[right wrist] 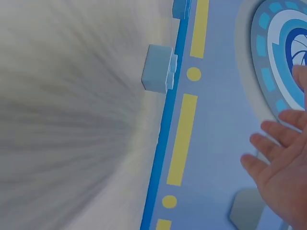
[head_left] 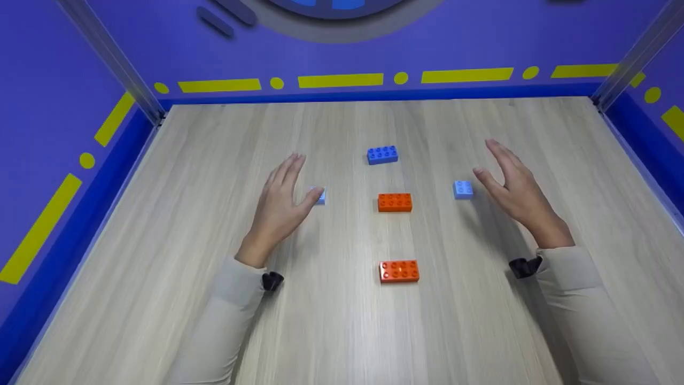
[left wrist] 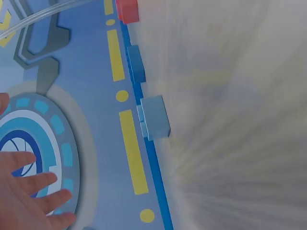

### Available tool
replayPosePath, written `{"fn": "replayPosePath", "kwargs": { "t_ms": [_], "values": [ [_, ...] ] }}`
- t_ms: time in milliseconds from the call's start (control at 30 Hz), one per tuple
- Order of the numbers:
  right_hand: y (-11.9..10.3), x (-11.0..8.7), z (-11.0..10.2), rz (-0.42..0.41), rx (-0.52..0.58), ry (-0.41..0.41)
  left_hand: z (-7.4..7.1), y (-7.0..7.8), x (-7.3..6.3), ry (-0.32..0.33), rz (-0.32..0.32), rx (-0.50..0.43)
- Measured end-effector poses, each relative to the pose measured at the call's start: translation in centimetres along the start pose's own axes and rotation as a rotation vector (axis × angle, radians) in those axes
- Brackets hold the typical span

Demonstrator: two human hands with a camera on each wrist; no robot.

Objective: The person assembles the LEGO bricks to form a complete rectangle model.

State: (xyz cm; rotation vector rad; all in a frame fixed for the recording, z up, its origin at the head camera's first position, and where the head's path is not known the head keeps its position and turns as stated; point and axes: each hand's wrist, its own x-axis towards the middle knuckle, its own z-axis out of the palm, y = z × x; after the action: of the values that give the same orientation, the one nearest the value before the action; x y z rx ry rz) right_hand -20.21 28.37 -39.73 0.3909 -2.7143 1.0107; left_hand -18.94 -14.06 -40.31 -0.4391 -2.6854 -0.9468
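My left hand (head_left: 282,206) hovers over the table with its fingers extended, holding nothing. Its thumb partly hides a small light blue toy brick (head_left: 320,198), whose side shows in the left wrist view (left wrist: 156,118). To the right, my right hand (head_left: 519,193) is also raised, thumb and fingers spread apart. Just left of its thumb sits another light blue square brick (head_left: 463,190). Between the hands lie an orange brick (head_left: 395,202) and, farther back, a darker blue brick (head_left: 382,154). A second orange brick (head_left: 399,271) lies nearer the front. All bricks are apart, studs up.
The light wooden table (head_left: 342,331) is bounded by a purple-blue back wall (head_left: 481,48) with yellow markings and by similar side walls. Metal posts (head_left: 115,59) stand at the back corners. A black strap piece (head_left: 272,280) sits at the left wrist, another (head_left: 525,267) at the right.
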Motion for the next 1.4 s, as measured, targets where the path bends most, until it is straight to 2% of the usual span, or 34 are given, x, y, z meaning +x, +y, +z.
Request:
{"fn": "replayPosePath", "kwargs": {
  "t_ms": [233,467,667,833,1100,1233,1400],
  "values": [
    [-0.3,1.1,0.8,-0.026,0.064,-0.143,0.6,1.0,-0.4,-0.156,-0.046,-0.268],
    [-0.6,1.8,1.8,-0.044,0.108,-0.256,1.9,1.5,-1.1,-0.289,-0.009,-0.447],
    [-0.8,2.3,2.8,-0.034,0.127,-0.335,3.4,2.2,-1.8,-0.437,-0.013,-0.567],
    [-1.0,2.7,3.8,-0.044,0.122,-0.375,4.4,2.9,-2.2,-0.532,-0.001,-0.621],
    [-1.5,3.3,5.1,-0.010,0.122,-0.463,6.0,3.4,-2.9,-0.648,0.006,-0.585],
    [-1.8,3.7,5.7,0.014,0.110,-0.503,6.6,3.6,-3.3,-0.669,-0.011,-0.611],
    [-2.0,4.2,6.4,-0.008,0.119,-0.532,7.4,3.8,-3.6,-0.685,0.004,-0.602]
  ]
}}
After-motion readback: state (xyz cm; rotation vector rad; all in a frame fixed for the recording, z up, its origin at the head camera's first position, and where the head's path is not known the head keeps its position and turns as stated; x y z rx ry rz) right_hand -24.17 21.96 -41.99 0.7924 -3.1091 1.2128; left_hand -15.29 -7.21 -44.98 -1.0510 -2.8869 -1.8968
